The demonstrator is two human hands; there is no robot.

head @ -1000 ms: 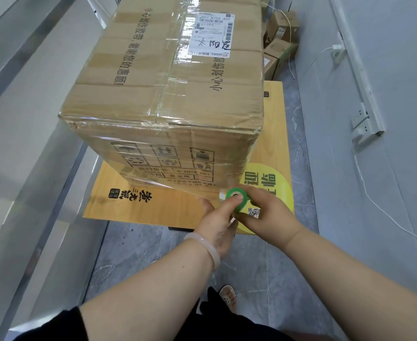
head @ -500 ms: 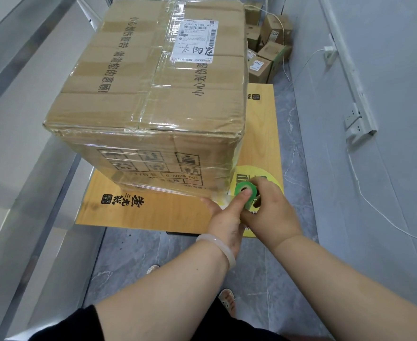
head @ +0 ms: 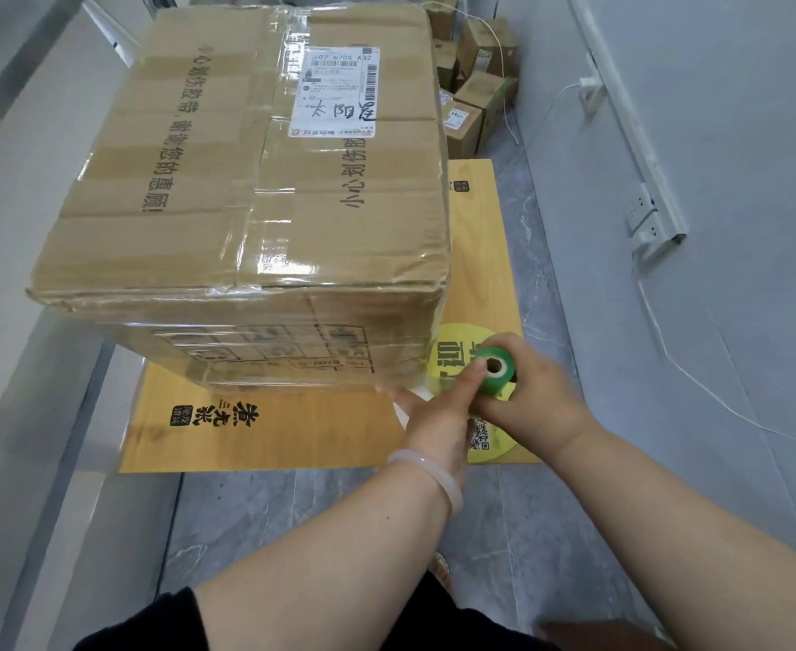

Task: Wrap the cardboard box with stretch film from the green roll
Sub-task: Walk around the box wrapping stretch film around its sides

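The cardboard box (head: 245, 204) stands on a wooden surface (head: 292, 429) printed with black characters, and it covers most of the board. Its top seam is taped. A white shipping label (head: 339, 91) with handwritten marks sits on the top face, toward the far end. Glossy stretch film (head: 269, 354) lies across the near side face and over its printed handling symbols. The green roll (head: 494, 375) is held just off the box's lower near right corner, above a round yellow sticker (head: 461, 340) on the surface, with its open core facing the camera. The right hand (head: 541, 406) is curled around the roll from the far side and grips it. The left hand (head: 433, 425) is spread with straight fingers. One digit (head: 473, 375) rests against the roll's end beside the core, and another reaches toward the base of the box at the corner. The two hands touch at the roll. A pale bracelet (head: 429, 472) sits on the left wrist. Several small cartons (head: 475, 86) lie on the grey floor (head: 339, 519) beyond the surface. A wall socket (head: 642, 216) and a thin white cable (head: 715, 392) are on the right.
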